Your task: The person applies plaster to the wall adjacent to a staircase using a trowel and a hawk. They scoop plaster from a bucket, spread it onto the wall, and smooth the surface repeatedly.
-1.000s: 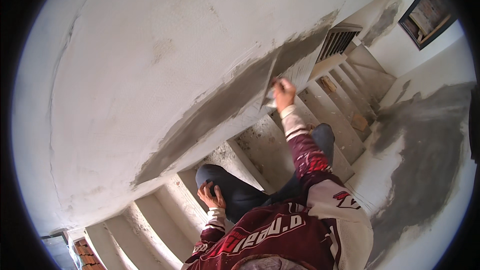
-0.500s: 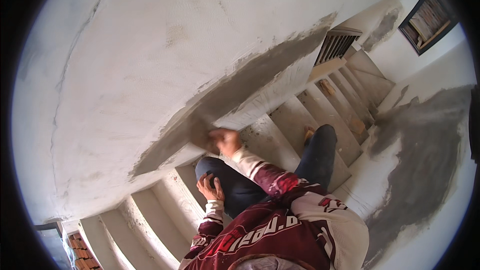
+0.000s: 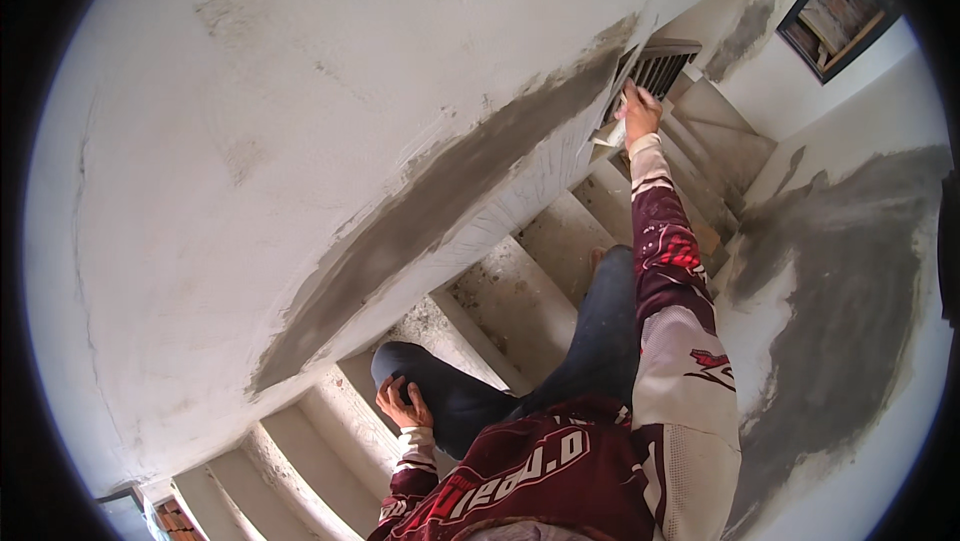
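Trowel [image 3: 613, 106] at the wall's far end, in the right hand [image 3: 640, 113]

The right hand's fingers are closed around the tool, arm stretched out, where the wall [image 3: 250, 141] ends beside the grille [image 3: 665, 71]. The blade shows nearly edge-on, so whether it touches the wall I cannot tell. The left hand [image 3: 402, 403] rests on the left knee [image 3: 402, 363], fingers loosely bent and a little apart, with nothing visible in it.

The likeliest trouble, I judge, is at that end: with so long a reach, the blade could slip past the corner and knock the grille, or a tilted edge could gouge the grey patch [image 3: 430, 206], if it is soft. Leaning further might also upset balance, since the person sits on stairs, with only one foot [image 3: 598, 259] partly in view. Grit on the steps [image 3: 505, 291] could make that foot slide.

The patch runs as a slanting band, ragged along its upper edge; a pale, scratched strip lies between it and the steps. Above, broad bare wall leaves plenty of room for the arm. Below, room narrows toward the left knee, which sits near the wall's foot and could catch a low sweep. Right of the arm, the space over the steps looks open as far as the opposite wall [image 3: 850, 271].
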Demonstrator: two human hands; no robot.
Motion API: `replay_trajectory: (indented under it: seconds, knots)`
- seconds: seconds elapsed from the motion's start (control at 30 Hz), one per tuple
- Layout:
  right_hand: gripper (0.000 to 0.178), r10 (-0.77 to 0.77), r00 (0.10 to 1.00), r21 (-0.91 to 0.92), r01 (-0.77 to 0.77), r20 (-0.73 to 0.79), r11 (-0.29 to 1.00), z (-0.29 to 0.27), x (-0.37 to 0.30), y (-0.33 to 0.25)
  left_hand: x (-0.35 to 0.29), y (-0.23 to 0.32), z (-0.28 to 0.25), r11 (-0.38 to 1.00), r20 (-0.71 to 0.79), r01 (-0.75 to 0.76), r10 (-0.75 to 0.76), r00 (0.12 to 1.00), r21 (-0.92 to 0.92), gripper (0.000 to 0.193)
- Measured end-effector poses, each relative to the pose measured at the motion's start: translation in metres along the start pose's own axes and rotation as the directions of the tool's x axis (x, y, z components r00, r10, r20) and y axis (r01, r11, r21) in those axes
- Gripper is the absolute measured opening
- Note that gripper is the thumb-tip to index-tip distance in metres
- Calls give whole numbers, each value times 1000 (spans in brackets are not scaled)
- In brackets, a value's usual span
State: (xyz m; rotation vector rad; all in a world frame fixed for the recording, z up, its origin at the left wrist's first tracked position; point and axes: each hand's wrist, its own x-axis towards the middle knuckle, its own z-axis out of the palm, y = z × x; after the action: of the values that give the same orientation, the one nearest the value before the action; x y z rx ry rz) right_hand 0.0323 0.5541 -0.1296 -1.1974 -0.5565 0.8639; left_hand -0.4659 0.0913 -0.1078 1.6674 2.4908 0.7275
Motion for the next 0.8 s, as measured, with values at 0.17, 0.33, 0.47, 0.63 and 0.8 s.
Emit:
replay_trajectory:
  seconds: [0.17, 0.33, 0.47, 0.63, 0.8]
  knots:
    - [20, -104, 993, 45, 106, -55, 993, 38, -4, 16, -2, 7, -4, 1000, 13, 6, -6, 1000, 21, 22]
    - [25, -199, 978, -258, 209, 65, 943, 36, -63, 74, 3, 17, -1, 1000, 24, 23, -22, 999, -6, 23]
    - [20, -23, 992, -128, 39, 125, 991, 46, -109, 44, 2, 16, -5, 999, 39, -20, 19, 999, 42, 24]
    - [27, -3, 999, 24, 4, -43, 1000, -2, -10, 16, 3, 17, 0, 999, 15, -39, 39, 999, 34, 23]
    - [23, -41, 996, 9, 41, 74, 999, -12, 39, 5, 1, 19, -4, 999, 16, -11, 10, 1000, 41, 23]
